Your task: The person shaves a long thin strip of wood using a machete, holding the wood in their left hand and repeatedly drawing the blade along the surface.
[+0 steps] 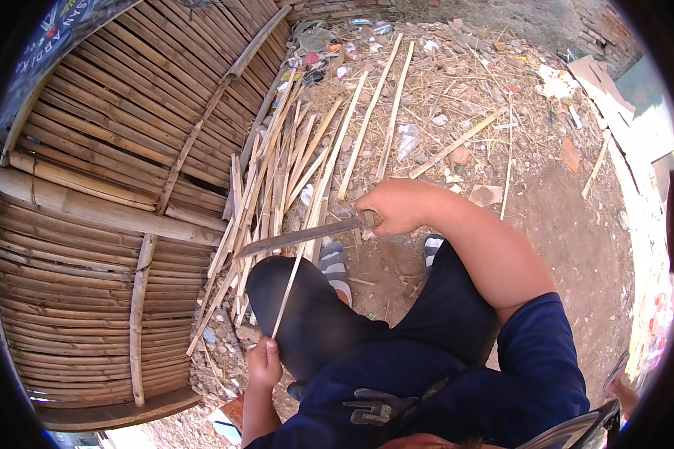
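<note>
Bamboo strip held across a knife, seen from above.
Right hand point(397, 208): fingers clamped on the handle of a long knife point(299, 236). Left hand point(264, 362): fingers closed around the lower end of 1 thin bamboo strip point(289, 288), which crosses the knife blade. Pile of split strips point(277, 172) beyond the knife; woven bamboo panel point(105, 194) left of the knife.

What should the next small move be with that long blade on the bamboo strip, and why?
Probably draw the blade down along the thin bamboo strip toward the left hand. The right hand holds the blade across the strip above the knee, and the left hand grips the strip's lower end, steadying it for a shaving stroke.
</note>
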`<action>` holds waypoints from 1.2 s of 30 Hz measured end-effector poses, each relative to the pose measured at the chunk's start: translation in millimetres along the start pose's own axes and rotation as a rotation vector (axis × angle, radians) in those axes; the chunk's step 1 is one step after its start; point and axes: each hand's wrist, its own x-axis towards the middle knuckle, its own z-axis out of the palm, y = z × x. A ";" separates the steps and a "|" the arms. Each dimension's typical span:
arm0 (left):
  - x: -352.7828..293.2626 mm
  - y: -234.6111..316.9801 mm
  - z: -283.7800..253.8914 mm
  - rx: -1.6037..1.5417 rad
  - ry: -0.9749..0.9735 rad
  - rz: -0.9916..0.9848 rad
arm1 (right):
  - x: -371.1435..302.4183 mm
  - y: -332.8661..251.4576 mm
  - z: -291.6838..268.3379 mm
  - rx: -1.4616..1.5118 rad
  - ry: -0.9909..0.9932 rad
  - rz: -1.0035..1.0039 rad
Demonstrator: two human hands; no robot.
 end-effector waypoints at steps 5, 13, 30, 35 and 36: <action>-4.9 7.0 0.4 0.012 0.015 -0.032 | -1.3 -2.5 -13.1 0.034 0.006 0.012; 1.8 9.0 2.3 -0.011 0.038 0.038 | -15.7 53.1 -30.7 0.186 0.430 0.327; 0.1 8.3 8.2 0.044 0.096 0.031 | -16.5 78.6 -33.8 0.166 0.604 0.305; -1.4 0.3 8.0 0.027 0.073 0.026 | -11.8 55.9 -17.7 0.146 0.366 0.155; -0.3 2.0 7.8 0.024 0.067 0.026 | -8.8 48.1 -12.8 0.131 0.300 0.093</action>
